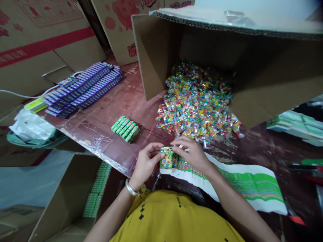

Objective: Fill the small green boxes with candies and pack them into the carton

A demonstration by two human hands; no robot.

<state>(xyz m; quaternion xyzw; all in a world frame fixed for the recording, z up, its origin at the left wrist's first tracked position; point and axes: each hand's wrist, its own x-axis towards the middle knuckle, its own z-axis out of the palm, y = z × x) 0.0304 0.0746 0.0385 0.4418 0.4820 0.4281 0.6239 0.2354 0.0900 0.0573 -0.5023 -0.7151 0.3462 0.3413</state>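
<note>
My left hand pinches a small green printed box upright at the table's near edge. My right hand is closed at the top of the same box, fingertips on its upper flap. Under both hands lies a fanned row of flat green box blanks running to the right. Just beyond my hands, a heap of small clear packets of coloured candy spills from a big cardboard carton lying on its side. Several finished green boxes lie in a row to the left.
Rows of purple boxes lie at the far left of the reddish table, beside a white cable and a yellow-green item. An open carton holding green boxes stands below the table's left edge. More cartons stand behind.
</note>
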